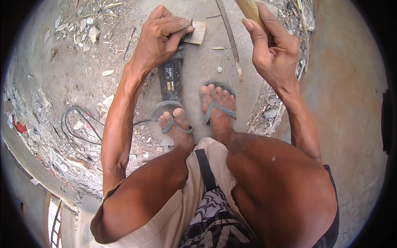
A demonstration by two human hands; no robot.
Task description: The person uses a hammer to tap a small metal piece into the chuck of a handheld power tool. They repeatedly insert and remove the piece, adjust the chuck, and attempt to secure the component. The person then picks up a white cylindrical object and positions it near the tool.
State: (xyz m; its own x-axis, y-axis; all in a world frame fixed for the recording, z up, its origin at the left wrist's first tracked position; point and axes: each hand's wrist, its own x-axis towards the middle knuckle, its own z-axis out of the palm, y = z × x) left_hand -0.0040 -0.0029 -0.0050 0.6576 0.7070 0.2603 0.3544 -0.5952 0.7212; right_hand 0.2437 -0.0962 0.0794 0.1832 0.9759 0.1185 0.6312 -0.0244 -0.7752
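Note:
My left hand [159, 35] is closed at the far left of centre, its thumb and fingertips pinched around a thin dark pin-like piece [191, 23] that stands roughly upright. Beside those fingertips lies a small pale square piece [199, 34], partly covered by the hand. Just below the same hand, a dark angle grinder [170, 78] rests on the ground; I cannot make out its far end. My right hand [275, 49] is raised at the far right, wrapped around a wooden handle [248, 10] that runs out of the picture at the top.
Between my hands lies a long flat strip [228, 31]. A black cable [68, 120] loops at the left among rubble [94, 35]. My sandalled feet [219, 105] stand close to the grinder. Smooth stained concrete [347, 103] stretches along the right.

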